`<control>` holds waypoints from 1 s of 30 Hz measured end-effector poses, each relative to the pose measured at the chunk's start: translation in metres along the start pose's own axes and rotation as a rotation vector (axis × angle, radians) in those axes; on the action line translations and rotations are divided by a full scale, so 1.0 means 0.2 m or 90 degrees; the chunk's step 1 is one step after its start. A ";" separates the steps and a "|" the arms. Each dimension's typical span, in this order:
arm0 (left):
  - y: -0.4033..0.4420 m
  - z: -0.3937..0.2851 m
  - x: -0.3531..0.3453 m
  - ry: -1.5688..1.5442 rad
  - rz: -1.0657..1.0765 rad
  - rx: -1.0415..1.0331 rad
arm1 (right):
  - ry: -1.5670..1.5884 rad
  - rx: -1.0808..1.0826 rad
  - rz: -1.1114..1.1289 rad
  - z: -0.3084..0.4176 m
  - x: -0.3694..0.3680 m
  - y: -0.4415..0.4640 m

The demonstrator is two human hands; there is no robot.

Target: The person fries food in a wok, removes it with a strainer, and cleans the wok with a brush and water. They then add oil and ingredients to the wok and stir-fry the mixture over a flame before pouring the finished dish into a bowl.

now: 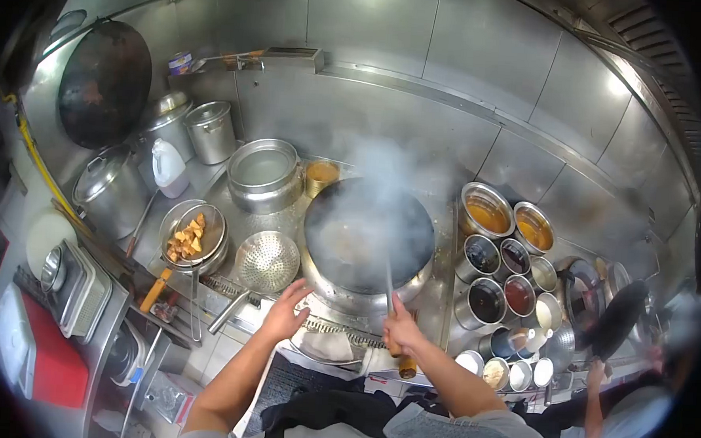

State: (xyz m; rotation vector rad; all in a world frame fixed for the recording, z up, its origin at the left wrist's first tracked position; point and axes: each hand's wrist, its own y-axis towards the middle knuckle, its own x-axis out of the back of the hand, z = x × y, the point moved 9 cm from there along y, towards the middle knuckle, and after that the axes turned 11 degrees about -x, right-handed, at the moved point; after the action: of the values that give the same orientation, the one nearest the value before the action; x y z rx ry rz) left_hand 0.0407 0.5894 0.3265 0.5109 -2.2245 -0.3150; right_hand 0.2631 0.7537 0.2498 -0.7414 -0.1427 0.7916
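A dark wok sits on the round burner in front of me, and smoke hides much of its inside. My right hand is closed around the wooden handle of a long metal-shafted wok utensil. Its shaft reaches into the wok, where smoke hides the head. A second wooden handle end shows just below that hand. My left hand holds nothing, its fingers apart at the wok's near left side. Close to it is a perforated metal skimmer, whose metal handle slants down toward me.
On the left, a wire strainer holds browned chunks over a pot, beside a water pot. Several sauce containers crowd the right. A co-worker's arm and a dark pan are at far right.
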 end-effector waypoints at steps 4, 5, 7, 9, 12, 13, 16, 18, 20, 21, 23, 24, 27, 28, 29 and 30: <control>-0.32 0.24 0.23 -0.075 0.063 0.113 | 0.172 -0.121 0.150 0.18 0.09 -0.02; -0.43 0.30 0.27 -0.100 0.084 0.180 | 0.039 -0.044 0.084 0.22 0.11 0.03; -0.65 0.33 0.36 -0.113 0.112 0.214 | -0.214 0.086 -0.086 0.26 0.13 0.15; -0.94 0.50 0.36 -0.147 0.087 0.214 | -0.351 0.093 -0.195 0.26 0.05 0.07; -1.42 0.64 0.33 -0.166 0.117 0.409 | -0.339 0.049 -0.194 0.19 -0.04 -0.12; -1.57 0.67 0.31 -0.163 0.118 0.481 | -0.180 0.012 -0.085 0.16 -0.10 -0.17; -1.91 0.84 0.17 -0.217 0.068 0.521 | 0.128 -0.079 0.082 0.15 -0.05 -0.15; -2.09 0.91 0.02 -0.312 0.148 0.669 | 0.189 -0.060 0.150 0.15 -0.02 -0.01; -2.22 1.22 -0.17 -0.256 0.264 0.539 | 0.000 0.023 -0.015 0.10 -0.02 0.13; -2.22 1.28 -0.22 -0.200 0.371 0.407 | -0.191 0.100 -0.179 0.09 0.03 0.17; -2.03 1.29 -0.16 -0.214 0.360 0.399 | -0.453 0.140 -0.345 0.04 0.07 0.15; -1.93 1.30 -0.08 -0.261 0.263 0.527 | -0.316 0.071 -0.244 0.03 -0.04 -0.02; -1.78 1.41 0.01 -0.329 0.093 0.635 | -0.016 -0.014 -0.012 -0.08 -0.03 -0.16; -1.75 1.42 0.04 -0.329 0.084 0.649 | -0.265 0.022 -0.087 -0.05 0.02 -0.21; -1.71 1.43 0.07 -0.327 0.068 0.659 | -0.518 0.063 -0.158 0.00 0.05 -0.25; -1.70 1.45 0.09 -0.321 0.072 0.655 | -0.750 0.182 -0.313 0.03 0.10 -0.28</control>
State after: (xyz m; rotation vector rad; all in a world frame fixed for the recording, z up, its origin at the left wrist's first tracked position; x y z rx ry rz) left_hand -0.1059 0.2958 0.0226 0.8914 -2.7855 0.9138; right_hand 0.3084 0.7441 0.2884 0.1197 -1.1964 0.6624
